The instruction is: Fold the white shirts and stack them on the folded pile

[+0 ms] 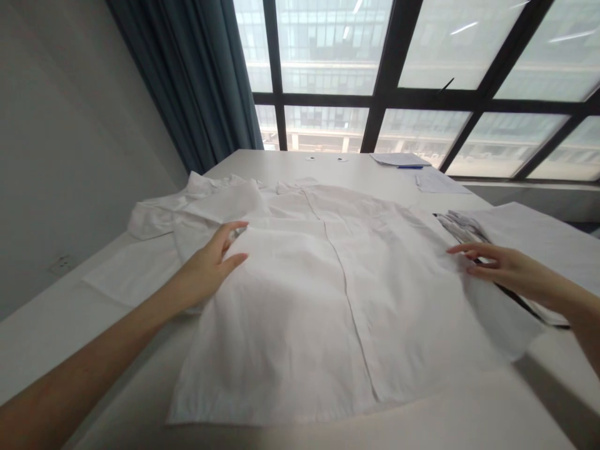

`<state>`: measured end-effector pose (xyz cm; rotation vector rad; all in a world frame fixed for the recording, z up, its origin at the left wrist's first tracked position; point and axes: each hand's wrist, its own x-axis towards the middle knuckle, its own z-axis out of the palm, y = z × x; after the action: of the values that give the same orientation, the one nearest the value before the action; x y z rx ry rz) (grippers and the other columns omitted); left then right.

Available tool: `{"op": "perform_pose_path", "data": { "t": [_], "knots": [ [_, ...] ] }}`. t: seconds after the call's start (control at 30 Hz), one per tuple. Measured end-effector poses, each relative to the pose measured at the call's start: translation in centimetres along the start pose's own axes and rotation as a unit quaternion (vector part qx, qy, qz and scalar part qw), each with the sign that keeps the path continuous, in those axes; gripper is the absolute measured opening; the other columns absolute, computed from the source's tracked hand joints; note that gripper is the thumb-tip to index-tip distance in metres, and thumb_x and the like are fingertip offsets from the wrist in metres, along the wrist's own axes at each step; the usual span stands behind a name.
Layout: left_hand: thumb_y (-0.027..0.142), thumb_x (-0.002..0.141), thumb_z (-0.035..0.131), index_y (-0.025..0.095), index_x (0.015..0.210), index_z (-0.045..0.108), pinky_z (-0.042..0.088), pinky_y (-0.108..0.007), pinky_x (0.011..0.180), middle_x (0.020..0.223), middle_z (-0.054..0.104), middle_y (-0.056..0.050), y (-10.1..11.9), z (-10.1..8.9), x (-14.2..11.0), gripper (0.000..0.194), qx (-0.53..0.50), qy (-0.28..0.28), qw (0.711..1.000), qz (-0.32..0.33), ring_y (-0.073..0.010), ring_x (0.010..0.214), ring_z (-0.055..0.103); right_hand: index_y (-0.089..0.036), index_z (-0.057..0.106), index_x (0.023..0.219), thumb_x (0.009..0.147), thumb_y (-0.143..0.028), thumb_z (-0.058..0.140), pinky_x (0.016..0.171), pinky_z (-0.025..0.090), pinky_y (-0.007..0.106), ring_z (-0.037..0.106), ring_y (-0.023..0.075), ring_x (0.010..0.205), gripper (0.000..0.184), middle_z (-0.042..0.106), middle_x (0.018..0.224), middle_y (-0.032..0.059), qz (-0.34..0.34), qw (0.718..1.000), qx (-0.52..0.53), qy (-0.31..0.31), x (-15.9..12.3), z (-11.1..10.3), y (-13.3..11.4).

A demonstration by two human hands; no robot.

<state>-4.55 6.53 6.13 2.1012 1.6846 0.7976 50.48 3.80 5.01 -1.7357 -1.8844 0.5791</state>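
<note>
A white button-front shirt point(290, 300) lies spread out before me, its placket running down the middle and its hem towards me. At the shirt's left edge is my left hand point(215, 256), thumb and forefinger apart, fingertips against the cloth. My right hand point(501, 269) is at the opposite side edge, with its forefinger stretched out and a gap above the thumb. Near that hand the shirt's lower right corner is slightly raised and blurred. More white cloth point(154, 215), bunched and creased, lies at the left, partly under the shirt; whether it is a sleeve or another garment I cannot tell.
The garment rests on a white table point(276, 161). Right of it are a dark-edged flat item point(553, 319), crumpled grey-white material point(462, 226) and a white sheet point(539, 240). Papers point(400, 159) and a blue pen point(410, 167) lie far back. A blue curtain point(197, 81) and windows stand behind.
</note>
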Motion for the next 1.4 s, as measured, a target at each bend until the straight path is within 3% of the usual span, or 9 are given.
{"op": "perform_pose_path", "data": {
  "t": [0.2, 0.37, 0.47, 0.57, 0.73, 0.97, 1.1, 1.27, 1.4],
  "knots": [
    [0.046, 0.081, 0.052, 0.027, 0.134, 0.05, 0.043, -0.024, 0.062, 0.087, 0.055, 0.001, -3.4, 0.0, -3.0, 0.056, 0.028, -0.091, 0.995, -0.041, -0.0139, 0.061, 0.049, -0.025, 0.073, 0.088, 0.069, -0.043, 0.062, 0.055, 0.054, 0.033, 0.064, 0.0231, 0.065, 0.028, 0.067, 0.08, 0.0078, 0.082, 0.97, -0.039, -0.227, -0.9, 0.0, -0.4],
    [0.054, 0.081, 0.054, 0.028, 0.131, 0.053, 0.041, -0.024, 0.057, 0.094, 0.061, 0.0, -4.0, -0.6, -3.2, 0.056, 0.006, -0.152, 0.986, -0.063, -0.013, 0.057, 0.047, -0.023, 0.07, 0.088, 0.077, -0.039, 0.054, 0.064, 0.055, 0.036, 0.067, 0.0251, 0.072, 0.025, 0.07, 0.086, 0.0097, 0.071, 0.97, -0.134, -0.189, -0.5, 0.5, 0.3],
    [0.051, 0.085, 0.044, 0.024, 0.126, 0.059, 0.045, -0.027, 0.057, 0.085, 0.06, -0.002, -4.1, -1.6, -0.9, 0.05, 0.034, -0.093, 0.99, -0.097, -0.0178, 0.063, 0.056, -0.022, 0.068, 0.096, 0.084, -0.037, 0.05, 0.076, 0.055, 0.043, 0.069, 0.0297, 0.084, 0.026, 0.071, 0.102, 0.0136, -0.021, 0.974, -0.218, -0.048, 0.3, 1.5, -0.4],
    [0.034, 0.088, 0.043, 0.023, 0.12, 0.063, 0.049, -0.034, 0.083, 0.105, 0.062, -0.005, -4.7, -2.6, 2.5, 0.039, 0.187, 0.041, 0.98, -0.053, -0.0229, 0.09, 0.061, -0.021, 0.064, 0.113, 0.091, -0.037, 0.047, 0.092, 0.051, 0.048, 0.065, 0.0325, 0.107, 0.032, 0.066, 0.12, 0.0151, -0.158, 0.964, -0.213, 0.02, 0.5, 4.4, -3.1],
    [0.038, 0.09, 0.051, 0.013, 0.136, 0.05, 0.037, -0.047, 0.105, 0.133, 0.048, -0.016, -5.9, -3.2, 8.1, 0.052, 0.309, 0.099, 0.939, -0.114, -0.0345, 0.126, 0.043, -0.027, 0.058, 0.127, 0.098, -0.033, 0.046, 0.108, 0.041, 0.048, 0.045, 0.0264, 0.135, 0.032, 0.055, 0.142, 0.0077, -0.286, 0.942, -0.155, -0.079, -1.4, 10.0, -8.9],
    [0.071, 0.083, 0.052, 0.007, 0.11, 0.061, 0.04, -0.053, 0.098, 0.123, 0.057, -0.022, -6.7, -1.5, 13.4, 0.07, 0.286, 0.041, 0.944, -0.161, -0.0388, 0.119, 0.048, -0.027, 0.054, 0.135, 0.101, -0.035, 0.043, 0.116, 0.031, 0.044, 0.033, 0.0209, 0.144, 0.037, 0.047, 0.151, 0.0037, -0.333, 0.913, -0.121, -0.204, -4.4, 13.3, -12.9],
    [0.062, 0.088, 0.051, 0.004, 0.13, 0.046, 0.042, -0.052, 0.094, 0.141, 0.043, -0.027, -7.2, -0.7, 14.7, 0.072, 0.281, 0.083, 0.936, -0.195, -0.0396, 0.124, 0.044, -0.031, 0.047, 0.143, 0.102, -0.042, 0.041, 0.119, 0.023, 0.048, 0.027, 0.022, 0.146, 0.043, 0.041, 0.155, 0.0011, -0.332, 0.902, -0.106, -0.254, -4.9, 13.5, -13.7],
    [0.038, 0.097, 0.043, 0.009, 0.111, 0.06, 0.045, -0.04, 0.087, 0.115, 0.065, -0.015, -7.0, -1.8, 16.1, 0.037, 0.277, 0.097, 0.937, -0.189, -0.0288, 0.106, 0.056, -0.035, 0.042, 0.147, 0.102, -0.044, 0.038, 0.12, 0.016, 0.053, 0.019, 0.0246, 0.149, 0.046, 0.034, 0.159, -0.0005, -0.326, 0.892, -0.081, -0.304, -5.5, 13.5, -14.5],
    [0.029, 0.102, 0.024, 0.006, 0.122, 0.053, 0.042, -0.036, 0.092, 0.124, 0.061, -0.014, -5.5, -3.9, 17.9, 0.042, 0.28, 0.185, 0.923, -0.188, -0.0234, 0.108, 0.055, -0.036, 0.039, 0.149, 0.101, -0.048, 0.04, 0.12, 0.014, 0.053, 0.017, 0.0246, 0.149, 0.049, 0.033, 0.159, -0.001, -0.32, 0.886, -0.045, -0.334, -6.0, 13.8, -15.5]
  ]
}}
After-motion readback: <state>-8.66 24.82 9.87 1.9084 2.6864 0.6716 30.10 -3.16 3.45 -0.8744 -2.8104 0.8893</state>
